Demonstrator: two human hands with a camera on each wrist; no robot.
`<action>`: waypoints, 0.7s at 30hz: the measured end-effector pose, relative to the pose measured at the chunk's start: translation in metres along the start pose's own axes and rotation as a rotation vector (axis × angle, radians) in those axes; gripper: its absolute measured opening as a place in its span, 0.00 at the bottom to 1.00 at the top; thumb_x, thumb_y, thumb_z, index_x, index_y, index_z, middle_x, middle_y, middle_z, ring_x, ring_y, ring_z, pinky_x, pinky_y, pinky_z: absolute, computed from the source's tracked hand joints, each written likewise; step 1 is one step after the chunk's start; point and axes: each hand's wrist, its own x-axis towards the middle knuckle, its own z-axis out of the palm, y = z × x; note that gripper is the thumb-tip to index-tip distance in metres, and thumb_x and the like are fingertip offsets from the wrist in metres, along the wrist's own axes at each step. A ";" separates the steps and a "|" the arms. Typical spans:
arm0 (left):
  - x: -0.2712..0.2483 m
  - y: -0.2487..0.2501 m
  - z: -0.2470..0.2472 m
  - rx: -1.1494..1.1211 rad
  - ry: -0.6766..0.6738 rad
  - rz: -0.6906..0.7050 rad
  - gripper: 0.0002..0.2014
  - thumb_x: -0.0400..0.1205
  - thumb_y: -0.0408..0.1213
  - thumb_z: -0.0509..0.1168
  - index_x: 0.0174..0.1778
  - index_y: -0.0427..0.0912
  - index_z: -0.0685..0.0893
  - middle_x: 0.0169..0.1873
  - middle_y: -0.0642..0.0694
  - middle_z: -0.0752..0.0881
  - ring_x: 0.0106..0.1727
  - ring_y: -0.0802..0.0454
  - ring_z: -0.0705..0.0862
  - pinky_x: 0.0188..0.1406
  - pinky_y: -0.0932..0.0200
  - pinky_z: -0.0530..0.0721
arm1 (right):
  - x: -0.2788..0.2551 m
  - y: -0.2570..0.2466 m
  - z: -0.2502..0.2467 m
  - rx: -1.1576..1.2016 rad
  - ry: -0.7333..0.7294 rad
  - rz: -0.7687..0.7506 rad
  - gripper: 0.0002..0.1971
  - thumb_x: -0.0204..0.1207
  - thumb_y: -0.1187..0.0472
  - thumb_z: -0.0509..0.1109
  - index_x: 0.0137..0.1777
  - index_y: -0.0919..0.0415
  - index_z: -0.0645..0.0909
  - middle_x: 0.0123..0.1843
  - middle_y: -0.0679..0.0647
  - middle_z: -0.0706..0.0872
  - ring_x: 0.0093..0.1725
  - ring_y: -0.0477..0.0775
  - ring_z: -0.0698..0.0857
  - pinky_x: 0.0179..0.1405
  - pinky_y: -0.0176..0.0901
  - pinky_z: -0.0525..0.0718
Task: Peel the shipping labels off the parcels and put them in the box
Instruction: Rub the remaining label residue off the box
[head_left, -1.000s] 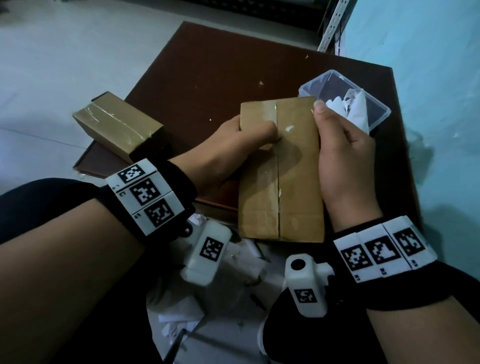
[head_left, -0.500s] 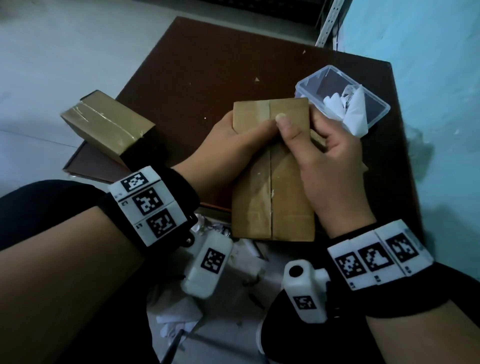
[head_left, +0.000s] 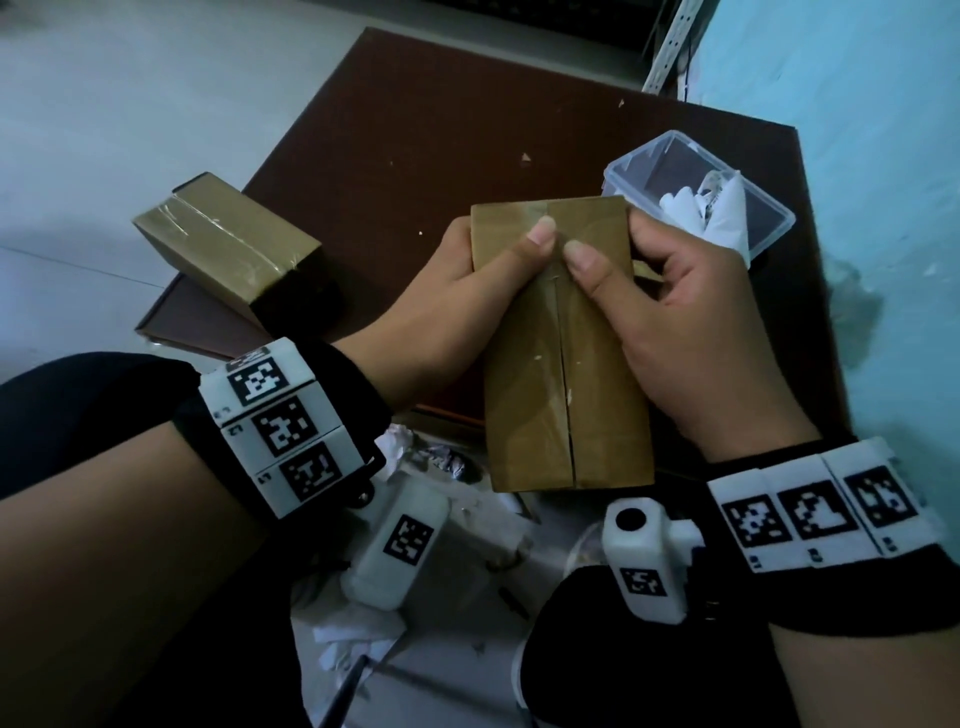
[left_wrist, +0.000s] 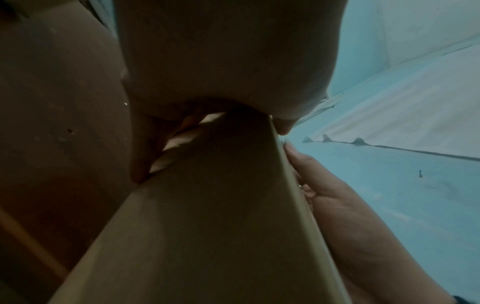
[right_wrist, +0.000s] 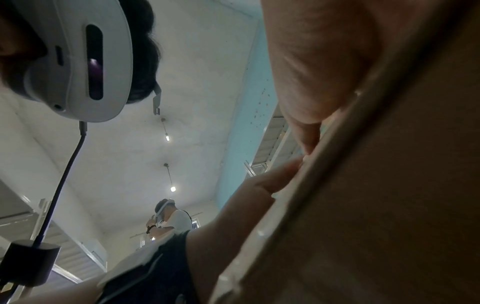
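I hold a brown cardboard parcel (head_left: 566, 374) upright over the near edge of the table, its taped seam facing me. My left hand (head_left: 467, 280) grips its left side, thumb laid across the top face. My right hand (head_left: 675, 312) grips the right side, its thumb pressed on the seam beside the left thumb. No label shows on this face. In the left wrist view the parcel (left_wrist: 207, 226) fills the frame between both hands. A clear plastic box (head_left: 769, 223) at the right back holds crumpled white labels (head_left: 722, 208).
A second taped parcel (head_left: 228, 244) lies on the left corner of the dark brown table (head_left: 441, 119). Paper scraps (head_left: 358, 639) litter the floor by my knees. A blue wall (head_left: 883, 156) runs close on the right.
My right hand has come off the parcel's right edge onto its top face, thumb now beside the left thumb at the seam. The parcel has shifted slightly left.
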 end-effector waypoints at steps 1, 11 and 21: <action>0.001 -0.001 -0.002 0.005 0.009 -0.019 0.42 0.78 0.70 0.71 0.81 0.46 0.75 0.75 0.42 0.82 0.71 0.44 0.87 0.70 0.39 0.87 | 0.000 0.002 -0.001 0.007 -0.024 -0.003 0.18 0.90 0.52 0.74 0.76 0.55 0.86 0.62 0.46 0.94 0.63 0.45 0.93 0.61 0.55 0.95; 0.001 -0.003 -0.006 0.062 0.032 -0.032 0.40 0.77 0.68 0.70 0.81 0.50 0.73 0.70 0.49 0.86 0.67 0.50 0.90 0.66 0.43 0.89 | -0.007 -0.004 0.005 -0.083 0.113 -0.132 0.09 0.87 0.54 0.78 0.65 0.44 0.88 0.54 0.37 0.94 0.55 0.35 0.94 0.51 0.36 0.94; 0.001 -0.004 -0.016 0.090 0.111 -0.108 0.39 0.76 0.69 0.70 0.79 0.52 0.73 0.67 0.51 0.88 0.62 0.51 0.92 0.63 0.45 0.91 | 0.001 0.011 0.009 0.106 -0.010 0.051 0.26 0.85 0.61 0.79 0.82 0.60 0.82 0.70 0.51 0.93 0.69 0.44 0.92 0.67 0.53 0.93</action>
